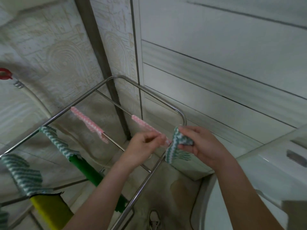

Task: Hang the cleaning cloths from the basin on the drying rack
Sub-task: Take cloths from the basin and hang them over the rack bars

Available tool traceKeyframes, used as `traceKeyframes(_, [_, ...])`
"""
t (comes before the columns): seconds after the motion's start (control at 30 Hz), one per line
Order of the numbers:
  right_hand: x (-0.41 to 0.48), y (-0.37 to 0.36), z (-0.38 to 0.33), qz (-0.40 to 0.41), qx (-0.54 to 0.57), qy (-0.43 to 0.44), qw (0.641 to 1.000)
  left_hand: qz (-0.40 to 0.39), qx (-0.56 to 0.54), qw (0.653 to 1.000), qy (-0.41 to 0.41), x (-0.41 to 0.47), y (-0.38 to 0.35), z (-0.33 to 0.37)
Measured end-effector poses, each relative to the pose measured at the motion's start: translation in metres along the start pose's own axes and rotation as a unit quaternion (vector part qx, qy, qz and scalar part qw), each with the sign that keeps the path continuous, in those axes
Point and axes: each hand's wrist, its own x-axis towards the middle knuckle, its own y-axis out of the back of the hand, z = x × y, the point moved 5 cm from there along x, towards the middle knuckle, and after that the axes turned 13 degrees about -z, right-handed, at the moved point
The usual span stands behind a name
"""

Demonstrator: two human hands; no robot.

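Observation:
A steel drying rack (180, 113) stands in the corner of a tiled room. My right hand (201, 145) grips a green-and-white striped cloth (174, 150) draped over the rack's right rail. My left hand (144, 146) pinches the near end of a pink-and-white cloth (144, 124) that lies along a middle bar, right beside the green one. Another pink cloth (89, 124) hangs on the bar to the left. Two more green striped cloths (58, 141) (20, 173) hang on bars further left. The basin is not in view.
A green sheet (89, 170) and a yellow sheet (48, 211) hang under the left cloths. A white appliance (265, 180) fills the lower right. A red valve (5, 73) with a hose sits on the left wall. A grey pipe (106, 70) runs down the corner.

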Motion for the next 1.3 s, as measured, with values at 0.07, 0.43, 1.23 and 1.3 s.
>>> traceKeyframes(0.07, [-0.012,-0.014,-0.003,-0.032,0.051,0.033,0.998,-0.028,0.005,0.999,-0.025,-0.013,-0.020,0.006])
traceKeyframes(0.43, [-0.044,-0.053,-0.012,-0.037,0.011,0.098,0.994,0.061,-0.179,0.981,-0.049,-0.078,0.004,0.034])
traceKeyframes(1.23, [0.002,-0.085,0.058,0.091,-0.511,0.061,0.853,0.290,0.288,0.908,0.090,-0.077,0.107,-0.010])
traceKeyframes(1.3, [0.014,-0.071,0.062,0.126,-0.533,0.045,0.836,0.286,0.302,0.904,0.101,-0.058,0.099,-0.011])
